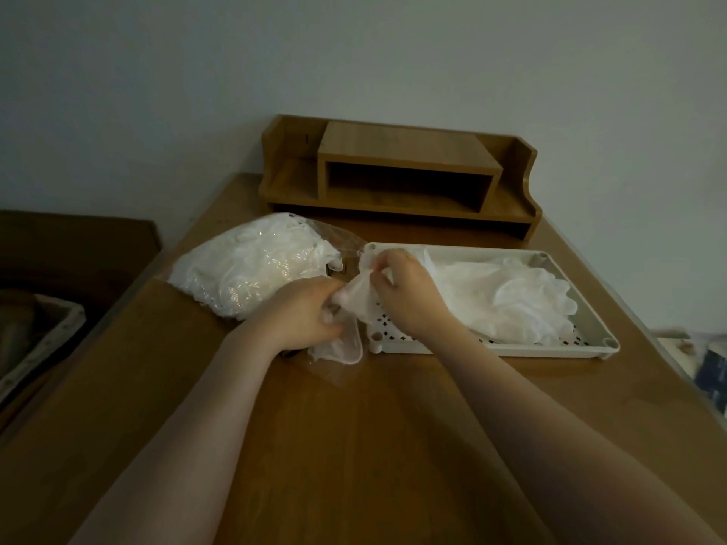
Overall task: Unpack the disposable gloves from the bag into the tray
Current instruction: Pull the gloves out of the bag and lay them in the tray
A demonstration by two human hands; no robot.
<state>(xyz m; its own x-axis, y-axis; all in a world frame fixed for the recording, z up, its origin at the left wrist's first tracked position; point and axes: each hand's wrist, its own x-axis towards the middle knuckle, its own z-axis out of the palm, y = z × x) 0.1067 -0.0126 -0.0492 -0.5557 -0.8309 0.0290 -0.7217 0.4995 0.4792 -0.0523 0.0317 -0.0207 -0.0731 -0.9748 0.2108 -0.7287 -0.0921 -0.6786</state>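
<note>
A clear plastic bag (251, 269) full of white disposable gloves lies on the wooden desk at the left. To its right stands a white perforated tray (590, 308) with several white gloves (507, 297) heaped in it. Between bag and tray, at the tray's left edge, both hands hold one thin white glove (356, 298). My left hand (303, 312) grips its lower part, whose end (342, 348) hangs onto the desk. My right hand (405, 293) pinches its upper part over the tray's left corner.
A wooden desk organiser (397, 179) with an open shelf stands at the back against the wall. The desk's left edge (130, 293) drops to a dark area with a basket (47, 332). Some cloth (708, 367) shows past the right edge.
</note>
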